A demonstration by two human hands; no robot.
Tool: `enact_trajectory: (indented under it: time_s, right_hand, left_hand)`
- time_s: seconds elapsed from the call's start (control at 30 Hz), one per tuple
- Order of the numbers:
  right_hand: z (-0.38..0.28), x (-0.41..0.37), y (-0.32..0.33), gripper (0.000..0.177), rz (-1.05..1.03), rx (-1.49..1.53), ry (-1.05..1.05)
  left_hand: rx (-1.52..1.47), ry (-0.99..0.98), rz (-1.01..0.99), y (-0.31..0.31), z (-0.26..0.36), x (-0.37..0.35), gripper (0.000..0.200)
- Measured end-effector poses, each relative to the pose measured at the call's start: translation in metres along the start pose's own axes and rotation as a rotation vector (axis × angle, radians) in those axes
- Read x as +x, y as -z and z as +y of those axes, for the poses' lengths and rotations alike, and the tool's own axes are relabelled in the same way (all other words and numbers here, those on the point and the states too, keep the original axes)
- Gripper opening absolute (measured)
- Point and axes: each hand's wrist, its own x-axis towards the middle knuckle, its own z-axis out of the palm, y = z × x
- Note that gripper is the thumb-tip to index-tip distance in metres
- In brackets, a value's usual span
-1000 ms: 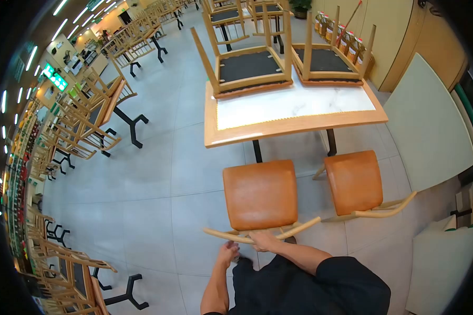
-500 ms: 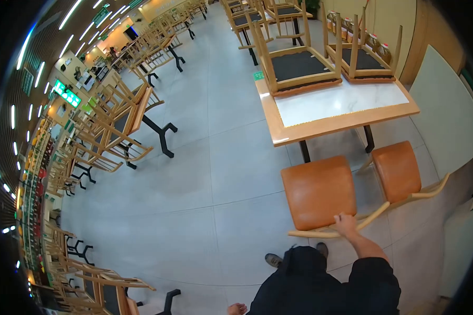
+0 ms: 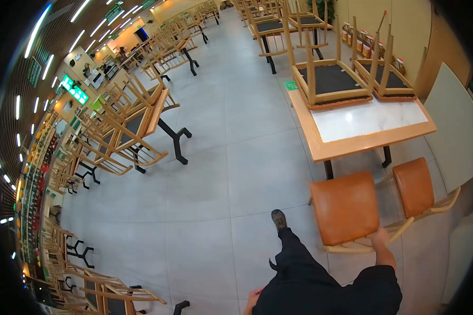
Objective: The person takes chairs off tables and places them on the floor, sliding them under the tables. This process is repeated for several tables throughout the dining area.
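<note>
My right hand (image 3: pixel 380 239) is closed round the wooden back of a chair with an orange-brown padded seat (image 3: pixel 345 207). That chair stands upright on the floor in front of me, to the right. Beside it is a second orange-brown chair (image 3: pixel 414 186), also upright, at the near side of a table (image 3: pixel 320 149) with a wood border and a white marbled top. At the lower edge of the view my left hand (image 3: pixel 253 300) hangs beside my dark clothing, touching no furniture; its fingers are mostly hidden.
Two upturned chairs (image 3: pixel 335 84) rest on the table. Across the aisle, more tables carry upturned chairs (image 3: pixel 134 123). A pale panel (image 3: pixel 452 126) leans at the right wall, near several jars (image 3: pixel 363 44). My shod foot (image 3: pixel 279 219) is on the grey tiled floor (image 3: pixel 205 194).
One foot has stepped forward, left of the chair. The table and chairs now appear farther right and lower in view. My right hand still grips the chair back.
</note>
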Motion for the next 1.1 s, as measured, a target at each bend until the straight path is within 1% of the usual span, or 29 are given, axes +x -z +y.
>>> enact_trajectory:
  time_s: [0.07, 0.1, 0.13, 0.17, 0.2, 0.23, 0.27, 0.3, 0.33, 0.37, 0.4, 0.43, 0.47, 0.5, 0.57, 0.63, 0.67, 0.73, 0.77, 0.83, 0.87, 0.93, 0.97, 1.0, 1.03, 1.07, 1.1]
  right_hand:
    - [-0.003, 0.003, -0.003, 0.024, -0.090, -0.062, -0.063]
    - [0.012, 0.023, -0.037, 0.021, -0.093, -0.125, -0.081]
    - [0.014, 0.041, -0.075, 0.020, -0.099, -0.187, -0.093]
    - [-0.004, 0.047, -0.096, 0.020, -0.098, -0.189, -0.068]
    - [-0.035, 0.057, -0.115, 0.017, -0.180, -0.050, -0.063]
    - [-0.063, 0.064, -0.136, 0.015, -0.270, 0.089, -0.061]
    - [-0.080, 0.087, -0.196, 0.012, -0.324, 0.064, 0.089]
    - [-0.126, 0.079, -0.201, 0.009, -0.259, 0.223, 0.186]
    - [-0.171, 0.077, -0.209, 0.005, -0.357, 0.423, 0.129]
    - [-0.214, 0.079, -0.214, 0.004, -0.638, 0.495, 0.196]
    - [-0.246, 0.082, -0.233, 0.007, -0.604, 0.483, 0.364]
    - [-0.300, 0.069, -0.193, 0.011, -0.773, 0.562, 0.333]
    - [-0.346, 0.057, -0.161, 0.013, -0.802, 0.650, 0.352]
    - [-0.379, 0.047, -0.147, 0.017, -0.836, 0.733, 0.370]
    - [-0.424, 0.054, -0.158, 0.025, -0.771, 0.548, 0.601]
    - [-0.469, 0.053, -0.139, 0.026, -0.762, 0.537, 0.643]
    - [-0.485, 0.055, -0.136, 0.026, -0.748, 0.539, 0.627]
    - [-0.513, 0.062, -0.132, 0.022, -0.753, 0.611, 0.647]
    - [-0.521, 0.067, -0.128, 0.022, -0.738, 0.618, 0.631]
    - [-0.539, 0.080, -0.122, 0.019, -0.821, 0.749, 0.470]
    - [-0.546, 0.090, -0.123, 0.019, -0.808, 0.759, 0.450]
    - [-0.551, 0.114, -0.131, 0.016, -0.733, 0.788, 0.268]
    - [-0.553, 0.128, -0.139, 0.014, -0.679, 0.852, 0.176]
    - [-0.553, 0.145, -0.154, 0.012, -0.622, 0.917, 0.075]
    - [-0.551, 0.163, -0.173, 0.007, -0.520, 1.027, -0.074]
    - [-0.560, 0.166, -0.142, 0.005, -0.434, 0.945, -0.074]
    - [-0.557, 0.178, -0.151, 0.006, -0.287, 1.158, -0.127]
  left_hand:
    - [0.026, 0.047, -0.004, 0.014, 0.013, 0.013, 0.027]
    - [0.016, 0.042, -0.006, 0.015, 0.031, 0.024, 0.027]
    - [0.087, 0.135, -0.018, 0.019, 0.052, 0.035, 0.027]
    - [0.152, 0.225, -0.021, 0.015, 0.081, 0.041, 0.026]
    - [0.159, 0.250, 0.025, -0.006, 0.128, 0.042, 0.026]
    - [0.144, 0.230, 0.041, 0.001, 0.138, 0.064, 0.026]
    - [0.137, 0.207, -0.003, 0.010, 0.147, 0.092, 0.027]
    - [0.130, 0.192, -0.055, 0.011, 0.156, 0.113, 0.027]
    - [0.125, 0.195, -0.056, 0.006, 0.167, 0.125, 0.027]
    - [0.158, 0.184, -0.075, 0.004, 0.183, 0.143, 0.027]
    - [0.205, 0.165, -0.109, 0.001, 0.206, 0.171, 0.027]
    - [0.254, 0.148, -0.143, -0.001, 0.228, 0.197, 0.027]
    - [0.301, 0.136, -0.170, 0.000, 0.247, 0.219, 0.027]
    - [0.343, 0.130, -0.193, 0.002, 0.263, 0.235, 0.028]
    - [0.406, 0.117, -0.245, -0.003, 0.284, 0.265, 0.028]
    - [0.458, 0.094, -0.302, -0.015, 0.303, 0.298, 0.028]
    - [0.486, 0.083, -0.328, -0.018, 0.314, 0.313, 0.028]
    - [0.547, 0.059, -0.379, -0.023, 0.340, 0.343, 0.028]
    - [0.580, 0.047, -0.404, -0.023, 0.353, 0.358, 0.028]
    - [0.647, 0.022, -0.456, -0.023, 0.384, 0.390, 0.028]
    - [0.679, 0.014, -0.482, -0.021, 0.397, 0.404, 0.028]
    - [0.756, 0.015, -0.554, -0.014, 0.424, 0.428, 0.028]
    - [0.803, 0.028, -0.603, -0.009, 0.437, 0.438, 0.029]
    - [0.883, 0.001, -0.606, -0.013, 0.464, 0.449, 0.029]
    - [0.964, -0.019, -0.611, -0.025, 0.502, 0.458, 0.030]
    - [0.891, 0.114, -0.560, -0.038, 0.537, 0.459, 0.030]
    - [0.819, 0.239, -0.497, -0.046, 0.565, 0.463, 0.030]
